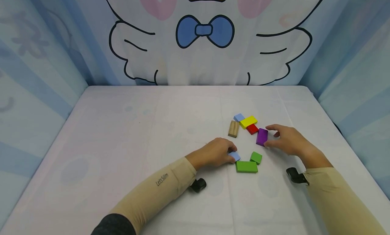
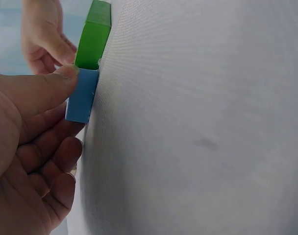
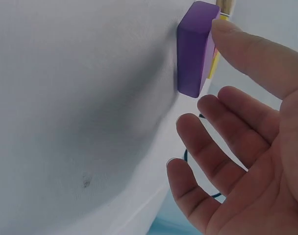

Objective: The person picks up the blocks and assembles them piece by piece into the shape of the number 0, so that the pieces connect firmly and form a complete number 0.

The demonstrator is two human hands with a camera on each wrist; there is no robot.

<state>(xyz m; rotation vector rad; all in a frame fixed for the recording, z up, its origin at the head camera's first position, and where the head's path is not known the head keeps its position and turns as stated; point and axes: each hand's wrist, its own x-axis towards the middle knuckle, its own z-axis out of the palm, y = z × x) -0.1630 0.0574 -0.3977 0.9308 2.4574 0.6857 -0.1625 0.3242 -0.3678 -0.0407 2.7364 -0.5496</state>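
Observation:
My left hand [image 1: 217, 151] pinches a light blue block [image 1: 234, 156] between thumb and fingers, low on the table. Its right end meets a longer green block [image 1: 246, 166]; in the left wrist view the blue block [image 2: 82, 95] stands against the green one [image 2: 95, 36]. A smaller green block [image 1: 256, 157] touches the long one's upper right corner. My right hand [image 1: 287, 139] is beside a purple block [image 1: 262, 137]. In the right wrist view the thumb touches the purple block [image 3: 194, 51], while the other fingers are spread loosely, apart from it.
Beyond the hands, a red block [image 1: 252, 128], a yellow block [image 1: 248, 122], another light blue block [image 1: 239, 117] and a wood-coloured block [image 1: 233, 129] continue a curved row. Patterned curtains [image 1: 350, 76] border the white-covered table [image 1: 122, 133].

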